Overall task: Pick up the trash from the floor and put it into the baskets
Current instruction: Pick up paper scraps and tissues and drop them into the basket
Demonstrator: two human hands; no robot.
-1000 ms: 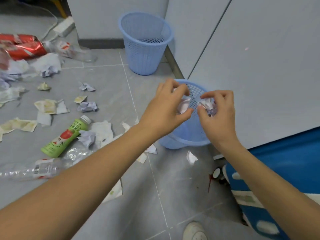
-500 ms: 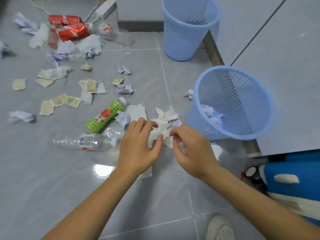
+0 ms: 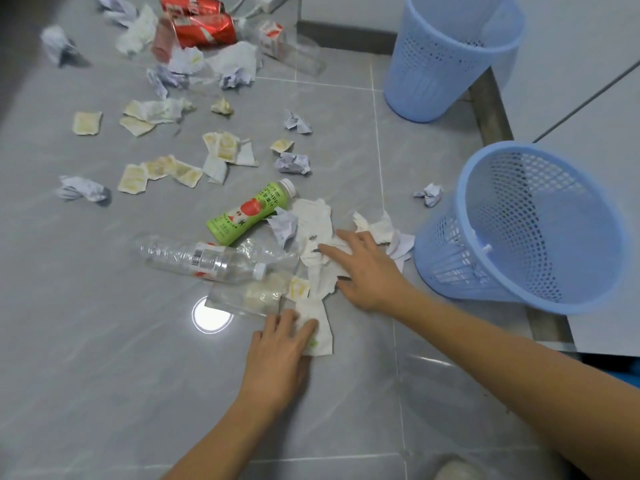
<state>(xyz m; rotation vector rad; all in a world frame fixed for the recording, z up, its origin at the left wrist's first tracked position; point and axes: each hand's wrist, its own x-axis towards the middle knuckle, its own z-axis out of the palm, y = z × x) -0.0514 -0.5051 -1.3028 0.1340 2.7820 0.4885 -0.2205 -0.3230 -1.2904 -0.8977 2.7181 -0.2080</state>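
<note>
Trash lies scattered on the grey tiled floor. My left hand [image 3: 280, 344] rests with fingers spread on a flat white paper scrap [image 3: 320, 336]. My right hand [image 3: 363, 268] lies open on a pile of crumpled white tissue [image 3: 317, 230]. Neither hand has lifted anything. A clear plastic bottle [image 3: 201, 259] and a green juice bottle [image 3: 251, 213] lie just left of the tissue. The near blue basket [image 3: 512, 289] stands right of my right hand, with little visible inside. A second blue basket [image 3: 440, 60] stands farther back.
Red cans [image 3: 204, 29], a small carton [image 3: 272, 38] and crumpled paper balls [image 3: 292, 163] litter the far floor, with several yellowish flat scraps [image 3: 156, 171] at mid left. A white cabinet [image 3: 571, 109] rises behind the baskets. A shoe tip [image 3: 453, 471] shows at the bottom edge.
A second ago both hands held paper over the near basket. They have since dropped to the floor and moved apart, the left onto the flat scrap and the right onto the tissue pile.
</note>
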